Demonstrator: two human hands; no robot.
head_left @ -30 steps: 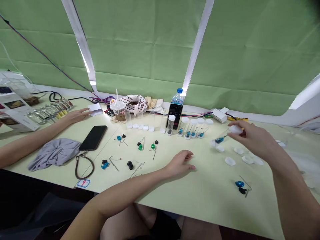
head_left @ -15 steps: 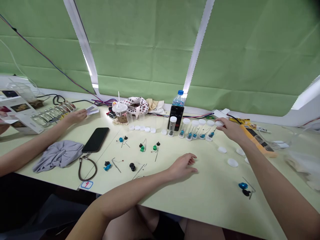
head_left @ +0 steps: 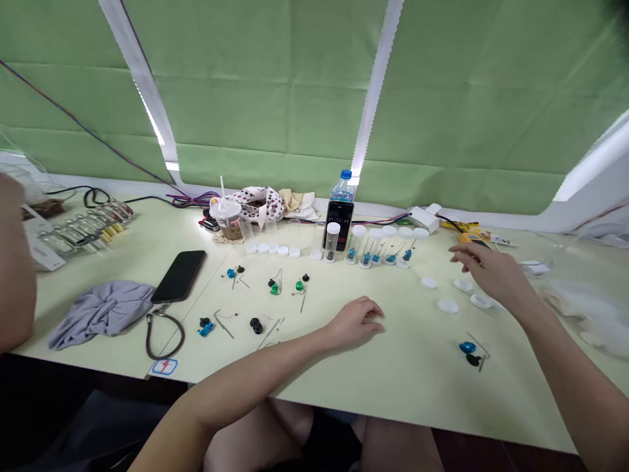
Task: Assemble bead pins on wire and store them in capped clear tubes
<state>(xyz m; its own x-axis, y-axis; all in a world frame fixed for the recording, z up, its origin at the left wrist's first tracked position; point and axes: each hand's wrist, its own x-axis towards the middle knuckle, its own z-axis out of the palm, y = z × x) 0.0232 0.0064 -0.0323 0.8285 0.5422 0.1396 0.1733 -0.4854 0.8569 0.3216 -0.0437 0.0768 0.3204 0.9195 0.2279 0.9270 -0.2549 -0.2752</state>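
My left hand [head_left: 354, 321] rests on the table with loosely bent fingers apart and nothing in them. Over the right side, my right hand [head_left: 484, 270] is empty, fingers stretched to the left, above loose white caps [head_left: 448, 307]. Left of it stands a row of clear capped tubes [head_left: 351, 251] with blue metal parts and thin rods inside. Another capped tube [head_left: 332, 242] holds something dark. Close to my right forearm lie a blue part [head_left: 467, 347], a black disc-like part [head_left: 473, 360] and a bent hex key [head_left: 479, 344].
Small sets with green parts [head_left: 274, 288], blue parts [head_left: 206, 330] and black parts [head_left: 256, 325] lie left of my left hand. Clear tubes [head_left: 293, 235] stand behind. A phone [head_left: 179, 276], grey cloth [head_left: 105, 308] and another person's arm [head_left: 17, 275] are at left.
My right hand has left the rightmost capped tube and moved right, its fingers opening. My left hand stays put. The other person's arm has shifted left and up. The view has turned slightly.
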